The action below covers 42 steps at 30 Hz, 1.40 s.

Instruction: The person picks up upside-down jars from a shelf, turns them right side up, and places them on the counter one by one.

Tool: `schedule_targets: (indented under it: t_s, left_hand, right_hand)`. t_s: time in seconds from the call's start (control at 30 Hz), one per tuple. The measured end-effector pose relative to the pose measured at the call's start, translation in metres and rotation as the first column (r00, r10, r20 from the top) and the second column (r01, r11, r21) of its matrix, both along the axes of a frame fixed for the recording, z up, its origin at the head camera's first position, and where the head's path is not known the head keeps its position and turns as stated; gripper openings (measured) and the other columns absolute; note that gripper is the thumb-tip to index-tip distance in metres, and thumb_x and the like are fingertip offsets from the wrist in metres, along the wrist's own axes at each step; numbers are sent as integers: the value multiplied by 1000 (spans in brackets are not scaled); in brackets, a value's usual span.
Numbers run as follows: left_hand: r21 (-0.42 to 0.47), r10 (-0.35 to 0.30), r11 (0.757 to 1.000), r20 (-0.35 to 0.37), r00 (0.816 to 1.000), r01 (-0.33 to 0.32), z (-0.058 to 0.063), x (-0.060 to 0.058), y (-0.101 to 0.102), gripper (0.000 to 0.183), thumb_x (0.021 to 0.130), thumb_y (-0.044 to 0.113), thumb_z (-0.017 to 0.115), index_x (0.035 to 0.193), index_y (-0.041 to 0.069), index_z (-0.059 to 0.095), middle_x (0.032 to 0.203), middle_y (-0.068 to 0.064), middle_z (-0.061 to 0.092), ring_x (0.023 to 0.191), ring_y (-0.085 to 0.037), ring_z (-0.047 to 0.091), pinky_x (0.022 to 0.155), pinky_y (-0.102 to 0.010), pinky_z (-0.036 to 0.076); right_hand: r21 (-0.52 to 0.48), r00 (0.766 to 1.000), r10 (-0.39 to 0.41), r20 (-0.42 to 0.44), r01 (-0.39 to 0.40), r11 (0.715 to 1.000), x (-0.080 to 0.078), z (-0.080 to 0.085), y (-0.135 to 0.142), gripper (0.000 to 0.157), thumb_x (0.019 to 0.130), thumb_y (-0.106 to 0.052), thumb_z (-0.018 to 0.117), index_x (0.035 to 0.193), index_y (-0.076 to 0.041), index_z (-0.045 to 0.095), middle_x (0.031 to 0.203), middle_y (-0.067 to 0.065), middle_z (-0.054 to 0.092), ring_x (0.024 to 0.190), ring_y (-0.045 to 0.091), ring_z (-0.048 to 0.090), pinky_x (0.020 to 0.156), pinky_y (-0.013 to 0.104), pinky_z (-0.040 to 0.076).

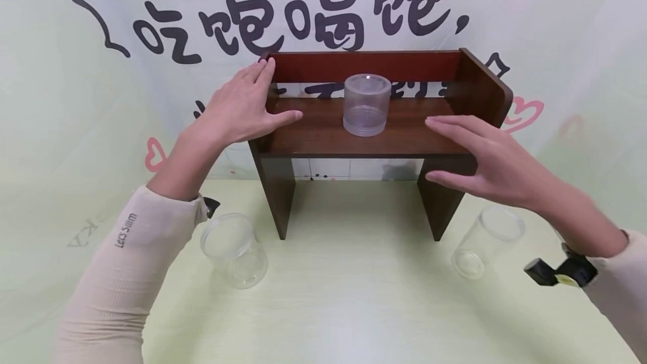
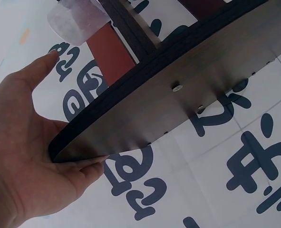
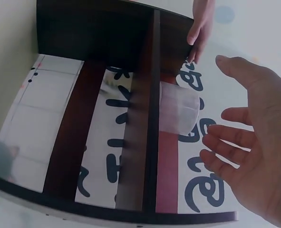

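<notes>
My left hand (image 1: pixel 241 103) touches the upper left side panel of a dark brown wooden desk shelf (image 1: pixel 313 142). Its fingers lie along the panel's rounded edge, some against the outer face in the left wrist view, and the thumb points inward, apart from the wood. A clear plastic jar (image 1: pixel 366 107) stands upright on the shelf board between my hands. Off to the right, my right hand (image 1: pixel 492 164) hovers in front of the shelf's right side, fingers extended and thumb spread, holding nothing. In the right wrist view, that hand (image 3: pixel 254 137) is apart from the jar (image 3: pixel 179 108).
Two more clear jars stand on the pale green table (image 1: pixel 349 296): one (image 1: pixel 235 251) left of the shelf's legs, another (image 1: pixel 487 243) to the right beneath my forearm. Behind the shelf hangs a white backdrop (image 1: pixel 546 32) with large black characters and pink hearts.
</notes>
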<state>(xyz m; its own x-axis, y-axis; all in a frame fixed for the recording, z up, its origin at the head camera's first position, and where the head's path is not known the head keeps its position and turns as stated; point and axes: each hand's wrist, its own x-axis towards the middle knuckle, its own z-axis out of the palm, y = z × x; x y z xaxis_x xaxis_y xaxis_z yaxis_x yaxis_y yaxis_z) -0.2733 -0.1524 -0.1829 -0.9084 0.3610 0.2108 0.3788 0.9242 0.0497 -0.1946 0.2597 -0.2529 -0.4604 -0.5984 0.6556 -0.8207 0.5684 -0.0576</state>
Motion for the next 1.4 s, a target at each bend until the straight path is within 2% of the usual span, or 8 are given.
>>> schedule_targets:
  t_s: [0.1,0.2,0.33,0.4,0.57,0.77,1.1,1.4]
  left_hand:
    - [1,-1,1000,3,1000,1,0,1,-1,111,98,68,58,169,2,4,176,-21,10,163,-39,13,128,-59,24]
    - [0,-4,1000,1,1000,4,0,1,-1,112,98,68,58,169,1,3,176,-22,10,163,-40,12,128,-59,23]
    - [3,-2,1000,-3,1000,2,0,1,-2,111,98,67,58,169,0,4,176,-21,10,163,-39,13,129,-58,24]
    - [6,-2,1000,-4,1000,2,-1,0,-2,111,98,67,59,169,1,4,176,-21,10,163,-39,13,129,-58,24]
    - [8,-5,1000,-2,1000,5,-2,-1,-2,111,98,66,59,169,1,4,176,-21,10,163,-39,13,129,-57,23]
    - [11,-4,1000,0,1000,4,-3,-1,-3,111,98,66,59,169,0,5,176,-21,11,163,-39,13,129,-57,23]
    - [14,-12,1000,-4,1000,12,-3,0,-3,112,97,68,59,169,1,4,176,-21,10,163,-39,13,129,-57,22]
    - [24,-9,1000,-5,1000,9,-1,1,-1,112,97,69,58,169,2,4,177,-19,10,163,-38,13,129,-57,22]
  right_hand:
    - [-8,1000,-18,3,18,1000,-9,4,-9,89,94,-74,58,148,-4,60,142,17,64,128,35,61,112,8,33]
    - [0,999,-41,4,41,999,-19,7,-17,87,93,-72,63,148,-5,60,143,16,64,130,35,60,113,22,45]
    - [27,996,-87,26,86,996,-34,11,-29,81,86,-44,88,151,-6,58,147,17,61,135,36,57,106,53,54]
    - [38,992,-115,45,113,993,-40,12,-35,84,80,-28,94,152,-6,57,149,18,59,137,38,55,104,60,54]
    - [35,984,-164,68,161,986,-55,16,-49,85,81,-28,93,153,-4,55,155,20,54,141,39,50,110,62,49]
    - [21,982,-170,81,169,985,-71,18,-66,85,85,-33,89,156,-5,51,161,18,48,148,37,43,118,61,42]
    - [8,965,-196,173,198,980,-91,17,-92,83,89,-38,84,157,-7,50,163,17,45,151,36,39,113,60,49]
    - [-12,965,-202,165,207,978,-103,11,-108,80,89,-38,84,156,-8,52,161,15,49,155,34,34,117,62,43]
